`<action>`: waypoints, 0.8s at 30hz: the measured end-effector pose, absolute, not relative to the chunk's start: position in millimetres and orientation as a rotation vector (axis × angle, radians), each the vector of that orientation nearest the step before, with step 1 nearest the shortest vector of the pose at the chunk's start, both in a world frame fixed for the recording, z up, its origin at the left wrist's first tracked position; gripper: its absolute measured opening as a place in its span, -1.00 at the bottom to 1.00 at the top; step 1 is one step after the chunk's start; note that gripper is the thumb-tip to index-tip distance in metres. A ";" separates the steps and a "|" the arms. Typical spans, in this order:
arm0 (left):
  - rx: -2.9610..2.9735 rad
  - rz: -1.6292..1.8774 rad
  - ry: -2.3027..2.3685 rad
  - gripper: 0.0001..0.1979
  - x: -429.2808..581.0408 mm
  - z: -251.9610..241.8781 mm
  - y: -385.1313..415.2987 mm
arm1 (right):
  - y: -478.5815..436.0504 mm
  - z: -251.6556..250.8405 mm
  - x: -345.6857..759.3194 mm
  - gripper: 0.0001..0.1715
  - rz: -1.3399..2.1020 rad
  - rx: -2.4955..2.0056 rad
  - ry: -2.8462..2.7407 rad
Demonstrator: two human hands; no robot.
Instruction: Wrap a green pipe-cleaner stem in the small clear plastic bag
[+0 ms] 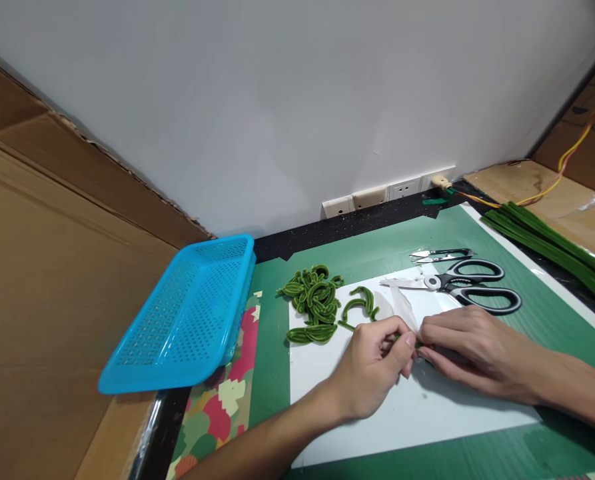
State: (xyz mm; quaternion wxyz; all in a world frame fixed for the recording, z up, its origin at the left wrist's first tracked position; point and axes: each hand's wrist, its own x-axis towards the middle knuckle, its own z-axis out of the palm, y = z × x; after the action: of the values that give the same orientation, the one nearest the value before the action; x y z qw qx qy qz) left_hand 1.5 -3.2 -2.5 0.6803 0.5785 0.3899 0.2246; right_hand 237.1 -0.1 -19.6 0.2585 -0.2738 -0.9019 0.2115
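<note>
My left hand (372,367) is closed in a pinch over the white sheet (347,427), its fingertips on a short green chenille stem (418,345) that is mostly hidden. My right hand (482,347) meets it there, thumb and fingers pinched on the same stem. A thin whitish translucent strip (404,305) rises from between the fingertips. Just beyond my left hand lie a few curved green chenille pieces (354,305). Further left is a pile of looped, leaf-shaped chenille pieces (314,293). Black-and-grey scissors (447,283) lie partly open behind my right hand.
Small thread snips (442,255) lie behind the scissors on the green mat (367,247). A blue plastic basket (162,383) stands at left, beside cardboard (52,267). Long green chenille stems (552,243) lie at right. Wall sockets (404,191) and a yellow cable (577,143) are behind.
</note>
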 end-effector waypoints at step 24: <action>1.293 0.500 0.871 -0.70 1.7 -2.7 -3.0 | 0.7 -20.3 236.9 -0.76 0.591 -0.742 -2.443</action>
State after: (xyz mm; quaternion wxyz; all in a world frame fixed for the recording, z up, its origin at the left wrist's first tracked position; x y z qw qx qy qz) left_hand 1.7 -3.0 -2.7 0.6832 0.5766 0.3886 0.2230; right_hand 236.9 0.7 -20.3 0.2576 -0.2737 -0.9007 0.2179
